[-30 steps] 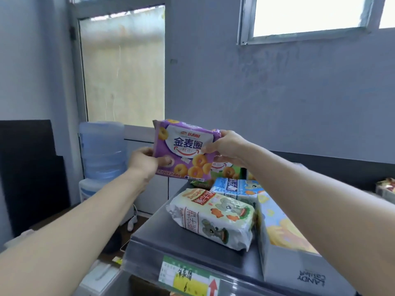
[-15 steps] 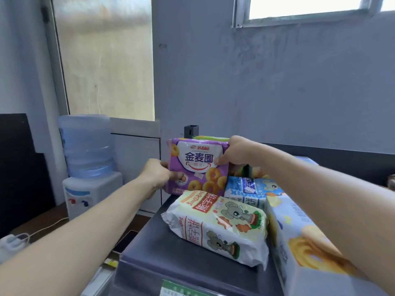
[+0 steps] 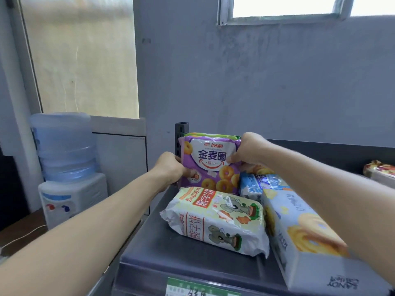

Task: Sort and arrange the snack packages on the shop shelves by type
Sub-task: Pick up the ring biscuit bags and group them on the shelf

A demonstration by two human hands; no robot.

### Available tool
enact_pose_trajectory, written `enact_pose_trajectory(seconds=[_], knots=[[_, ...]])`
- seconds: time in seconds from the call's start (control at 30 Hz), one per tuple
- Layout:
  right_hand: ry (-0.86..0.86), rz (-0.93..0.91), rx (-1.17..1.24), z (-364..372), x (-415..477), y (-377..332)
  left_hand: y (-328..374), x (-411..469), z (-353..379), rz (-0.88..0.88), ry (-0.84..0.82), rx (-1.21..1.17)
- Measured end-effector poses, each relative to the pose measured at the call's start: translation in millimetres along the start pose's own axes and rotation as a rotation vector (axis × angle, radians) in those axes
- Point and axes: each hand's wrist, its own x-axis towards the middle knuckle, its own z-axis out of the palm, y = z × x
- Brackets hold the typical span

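At far left, off the shelf, a water dispenser. Next, the left hand, clamped on the lower left edge of the purple packet; at its upper right corner, the right hand, thumb in front, likewise gripping. Held upright at the shelf's back left corner, print forward, nearly square, just before a green packet. Both hands equally near; likely only a push straight back needed. In front, a white bag lying flat; rightmost, a blue box.

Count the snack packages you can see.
6: purple pack in left hand and right hand, green pack behind it, white bear bag in front, blue pack and cookie box at right, wrapped pack far right. Others may be hidden.
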Motion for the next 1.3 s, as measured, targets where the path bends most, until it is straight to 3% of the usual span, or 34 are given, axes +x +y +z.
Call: enact_pose_trajectory(seconds=[0.57,0.67,0.77,0.83,0.97,1.1,1.3], knots=[[0.179,-0.051,-0.084,6,-13,-2,0,2,-3,-0.035,0.045,0.018],[0.292,-0.093,-0.114,-3,-18,2,11,0,-3,0.025,0.230,0.139],[0.360,-0.138,-0.115,-13,-28,9,33,-7,5,0.224,0.434,0.214],[0.390,-0.151,-0.106,-21,-38,16,53,-18,16,0.361,0.376,0.128],[0.439,-0.137,-0.135,-47,-62,43,92,-47,49,0.525,0.094,0.039],[0.542,-0.102,-0.139,-90,-94,82,130,-79,87,0.535,-0.266,-0.040],[0.651,-0.022,-0.152,-153,-145,162,184,-128,159,0.627,-0.468,-0.040]])
